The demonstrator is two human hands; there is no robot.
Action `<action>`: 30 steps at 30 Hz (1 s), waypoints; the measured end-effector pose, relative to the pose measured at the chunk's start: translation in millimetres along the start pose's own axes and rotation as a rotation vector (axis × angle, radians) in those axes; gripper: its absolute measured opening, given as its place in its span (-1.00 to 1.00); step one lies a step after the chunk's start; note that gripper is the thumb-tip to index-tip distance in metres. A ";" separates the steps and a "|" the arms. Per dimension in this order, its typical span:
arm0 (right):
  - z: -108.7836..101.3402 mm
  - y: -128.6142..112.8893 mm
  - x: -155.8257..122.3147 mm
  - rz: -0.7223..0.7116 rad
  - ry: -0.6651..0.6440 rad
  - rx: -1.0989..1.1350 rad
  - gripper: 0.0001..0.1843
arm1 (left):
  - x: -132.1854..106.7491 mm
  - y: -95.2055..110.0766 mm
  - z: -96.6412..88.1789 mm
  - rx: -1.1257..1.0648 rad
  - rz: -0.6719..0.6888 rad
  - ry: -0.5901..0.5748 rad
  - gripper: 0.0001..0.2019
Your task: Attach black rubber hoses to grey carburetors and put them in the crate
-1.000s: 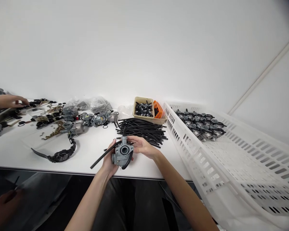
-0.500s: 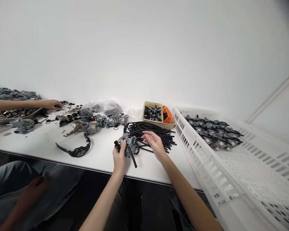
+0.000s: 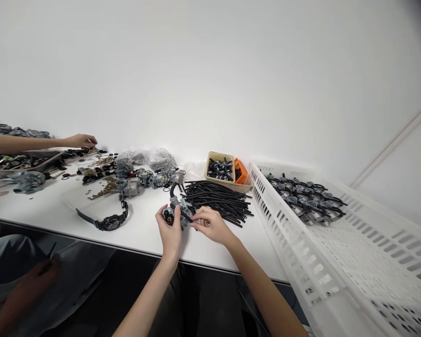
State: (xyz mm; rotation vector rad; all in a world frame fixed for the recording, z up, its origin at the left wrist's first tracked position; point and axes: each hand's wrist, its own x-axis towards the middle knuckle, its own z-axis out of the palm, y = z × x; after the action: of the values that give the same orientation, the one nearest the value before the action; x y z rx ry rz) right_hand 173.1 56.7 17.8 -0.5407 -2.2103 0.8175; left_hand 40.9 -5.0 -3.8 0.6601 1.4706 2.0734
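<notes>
Head view: L hand (image 3: 169, 230) clenched on grey carb (image 3: 177, 216) over desk (image 3: 210, 255), R hand (image 3: 210, 225) pinching black hose end (image 3: 188, 217) at carb. Hose curves off carb top. Carbs w/ hoses (image 3: 303, 201) lie in white crate (image 3: 266, 196); more carbs (image 3: 154, 178) and loose hose pile (image 3: 217, 201) remain on desk.

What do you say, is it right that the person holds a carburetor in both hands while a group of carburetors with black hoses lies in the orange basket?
Not quite. The head view shows those carburetors lying in the white slotted plastic crate, not the orange basket. The rest stands: the left hand and right hand hold the carburetor.
</notes>
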 end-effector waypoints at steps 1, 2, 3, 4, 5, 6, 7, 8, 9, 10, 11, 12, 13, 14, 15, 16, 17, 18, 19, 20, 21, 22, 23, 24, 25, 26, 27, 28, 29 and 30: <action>0.0 -0.4 -0.7 -0.033 0.014 -0.039 -0.83 | 0.2 -0.4 0.3 0.008 0.002 0.005 -0.50; 0.2 -0.8 -1.3 -0.072 0.040 -0.083 -0.83 | 0.4 -0.6 0.7 0.016 0.001 0.012 -0.50; 0.4 -1.2 -1.7 -0.114 0.074 -0.128 -0.82 | 0.6 -0.7 1.1 0.021 -0.002 0.023 -0.50; 0.9 -1.4 -1.8 -0.154 0.109 -0.173 -0.81 | 0.8 -0.9 1.5 0.023 -0.005 0.032 -0.50; 1.5 -1.4 -1.8 -0.190 0.142 -0.210 -0.81 | 0.9 -1.0 1.9 0.024 -0.006 0.039 -0.50; 2.3 -1.2 -1.7 -0.219 0.168 -0.234 -0.80 | 1.1 -1.3 2.1 0.024 -0.004 0.042 -0.49; 3.2 -1.0 -1.4 -0.236 0.184 -0.241 -0.80 | 1.2 -1.5 2.2 0.029 0.003 0.042 -0.49; 4.2 -0.6 -1.2 -0.244 0.191 -0.232 -0.80 | 1.3 -1.7 2.2 0.039 0.012 0.041 -0.48; 5.3 0.0 -0.9 -0.247 0.191 -0.212 -0.80 | 1.3 -1.7 2.0 0.051 0.020 0.040 -0.49; 6.4 0.7 -0.8 -0.243 0.188 -0.184 -0.81 | 1.3 -1.6 1.8 0.060 0.026 0.040 -0.49; 7.4 1.5 -0.6 -0.234 0.181 -0.152 -0.81 | 1.2 -1.2 1.6 0.065 0.028 0.040 -0.49; 8.4 2.4 -0.5 -0.217 0.175 -0.121 -0.82 | 1.1 -0.7 1.4 0.066 0.027 0.039 -0.49; 9.4 3.3 -0.5 -0.194 0.172 -0.093 -0.82 | 0.9 -0.1 1.3 0.063 0.022 0.038 -0.48; 10.2 4.3 -0.4 -0.167 0.175 -0.070 -0.82 | 0.8 0.6 1.3 0.057 0.016 0.034 -0.48; 10.9 5.2 -0.3 -0.137 0.183 -0.049 -0.82 | 0.7 1.2 1.4 0.053 0.009 0.029 -0.48; 11.6 6.0 -0.2 -0.108 0.192 -0.025 -0.82 | 0.6 1.7 1.5 0.052 0.004 0.024 -0.47; 12.1 6.6 0.1 -0.081 0.198 0.005 -0.83 | 0.6 2.0 1.6 0.052 0.003 0.020 -0.47; 12.6 7.0 0.4 -0.059 0.202 0.038 -0.83 | 0.7 2.1 1.8 0.054 0.003 0.021 -0.47; 12.9 7.2 0.8 -0.042 0.202 0.064 -0.83 | 0.9 1.8 1.9 0.056 0.003 0.023 -0.47; 13.0 7.2 1.3 -0.032 0.203 0.073 -0.83 | 1.1 1.4 2.0 0.054 0.003 0.026 -0.47; 13.0 7.1 1.8 -0.030 0.205 0.060 -0.84 | 1.3 0.9 2.1 0.050 0.002 0.026 -0.47; 12.8 6.8 2.2 -0.035 0.209 0.026 -0.85 | 1.6 0.4 2.2 0.045 0.000 0.025 -0.47; 12.4 6.5 2.6 -0.046 0.212 -0.021 -0.85 | 1.8 -0.1 2.1 0.039 -0.002 0.019 -0.47; 11.8 6.2 3.0 -0.062 0.210 -0.066 -0.86 | 2.0 -0.5 2.1 0.035 -0.004 0.013 -0.47; 11.2 5.9 3.3 -0.080 0.205 -0.100 -0.86 | 2.1 -0.6 2.0 0.032 -0.005 0.009 -0.47; 10.4 5.6 3.4 -0.096 0.201 -0.120 -0.86 | 2.2 -0.5 1.9 0.030 -0.009 0.006 -0.47; 9.7 5.3 3.5 -0.108 0.201 -0.127 -0.86 | 2.2 -0.2 1.8 0.027 -0.014 0.002 -0.47; 9.1 4.9 3.5 -0.115 0.203 -0.127 -0.87 | 2.2 0.2 1.7 0.020 -0.020 -0.001 -0.47; 8.5 4.4 3.4 -0.118 0.205 -0.119 -0.89 | 2.1 0.6 1.6 0.009 -0.029 -0.003 -0.47; 8.2 4.0 3.3 -0.114 0.205 -0.102 -0.90 | 2.0 1.0 1.5 -0.004 -0.038 -0.004 -0.47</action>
State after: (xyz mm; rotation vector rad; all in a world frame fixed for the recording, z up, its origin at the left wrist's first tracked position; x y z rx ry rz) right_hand 165.5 58.2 12.1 -0.5177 -2.0804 0.5669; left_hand 40.2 -2.9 -2.2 0.6301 1.4657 2.0443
